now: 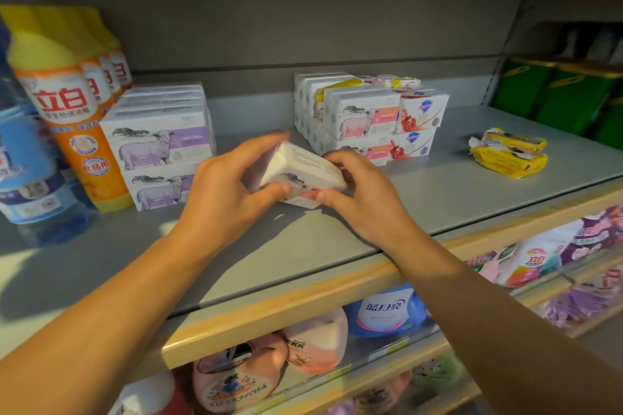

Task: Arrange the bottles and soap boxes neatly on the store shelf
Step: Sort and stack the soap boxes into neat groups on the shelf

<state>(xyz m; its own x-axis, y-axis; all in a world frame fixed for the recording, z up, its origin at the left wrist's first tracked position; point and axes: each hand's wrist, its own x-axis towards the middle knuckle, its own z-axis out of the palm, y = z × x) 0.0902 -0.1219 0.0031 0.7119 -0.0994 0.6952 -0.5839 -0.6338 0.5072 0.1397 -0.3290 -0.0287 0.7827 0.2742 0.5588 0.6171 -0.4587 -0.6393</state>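
A white soap box point(303, 168) with a sheep picture and a pink label is held tilted just above the grey shelf point(303, 246). My left hand point(229, 192) grips its left end and my right hand point(360, 199) pinches its right end. To the left stands a stack of purple-label sheep soap boxes point(158, 141). Behind the hands are stacked pink-label sheep soap boxes point(357, 114) with red-and-white soap boxes point(419, 114) beside them. Orange-and-yellow detergent bottles point(64, 104) and a blue bottle point(27, 162) stand at the far left.
Two yellow soap packets point(509, 152) lie loose on the shelf's right side. The shelf has a wooden front edge point(303, 300). Below it sit detergent pouches point(387, 310) and bottles. Green boxes point(556, 91) fill the neighbouring shelf at the right.
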